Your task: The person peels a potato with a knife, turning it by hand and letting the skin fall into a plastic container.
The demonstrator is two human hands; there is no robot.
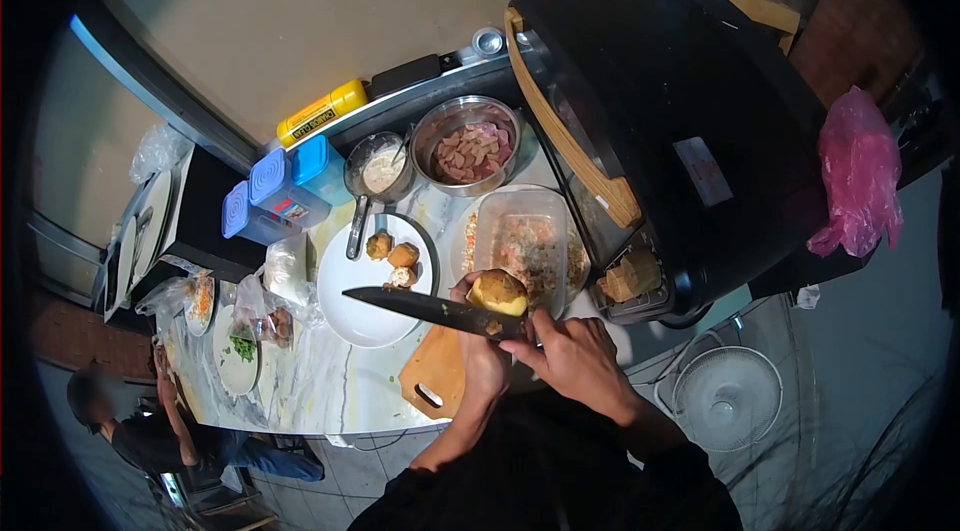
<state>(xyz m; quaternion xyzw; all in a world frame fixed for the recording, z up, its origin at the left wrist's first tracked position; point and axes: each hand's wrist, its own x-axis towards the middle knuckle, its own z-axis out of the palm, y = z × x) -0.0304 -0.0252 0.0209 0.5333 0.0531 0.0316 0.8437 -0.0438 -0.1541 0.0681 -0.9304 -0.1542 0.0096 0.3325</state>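
Observation:
My left hand (484,363) is closed around a partly peeled potato (497,291), whose brown skin is on top and yellow flesh shows below. In my right hand (580,359) is a large dark-bladed knife (425,308), its blade lying across the front of the potato with the tip pointing left. A scrap of peel (493,328) clings to the blade. Under my left hand a wooden cutting board (415,376) lies on the marble-patterned table. The knife tip reaches over a white plate (345,276) holding browned, lumpy pieces (403,255).
Behind the potato stands a clear plastic container (520,206) of chopped food. A steel pot (425,131) of meat pieces and a saucepan (380,171) of white contents stand farther back. A black grill (660,101) rises at right. Someone in dark clothes (150,441) is at lower left.

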